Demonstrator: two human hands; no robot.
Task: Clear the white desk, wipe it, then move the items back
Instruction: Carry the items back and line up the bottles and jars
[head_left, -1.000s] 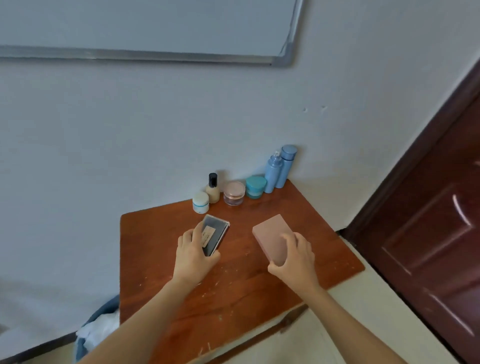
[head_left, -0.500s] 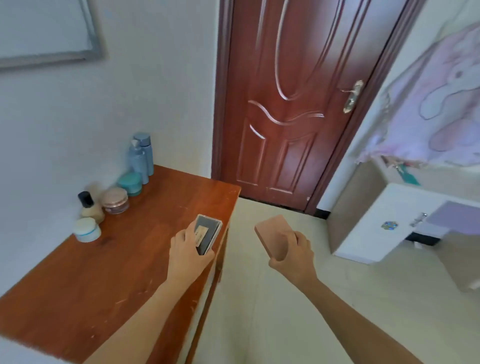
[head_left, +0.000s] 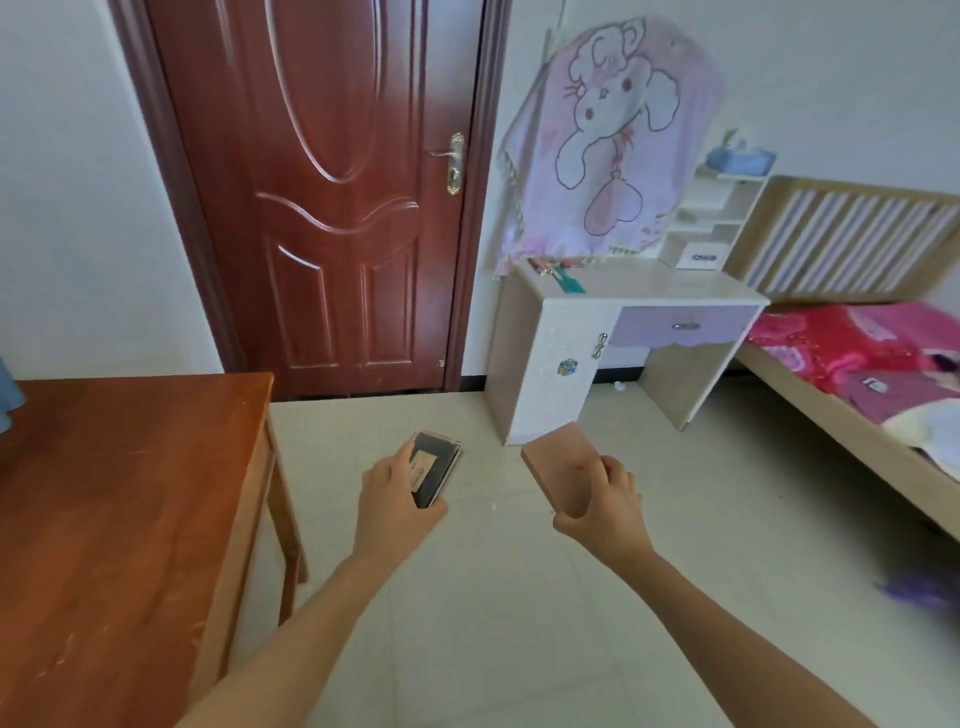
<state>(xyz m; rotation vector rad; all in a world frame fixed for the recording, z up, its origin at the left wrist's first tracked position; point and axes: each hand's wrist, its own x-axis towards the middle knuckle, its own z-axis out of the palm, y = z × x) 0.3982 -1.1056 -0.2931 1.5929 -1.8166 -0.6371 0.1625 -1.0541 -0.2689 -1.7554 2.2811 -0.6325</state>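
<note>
Just changed: a second ago both items were at the brown bench (head_left: 119, 493); the view has since swung right, and they now hang over the floor, between that bench and the white bench (head_left: 649, 286).
Left hand (head_left: 395, 499): fingers curl round a flat dark case (head_left: 434, 470) with a pale label, clear of everything.
Right hand (head_left: 605, 512): grips a pink box (head_left: 563, 470) by its near end.
White bench: top mostly bare; small bits (head_left: 558, 273) lie at its back left, under a hanging pink cloth (head_left: 608, 140).
Meaning: probably the return stage, with these two items being carried back.
</note>
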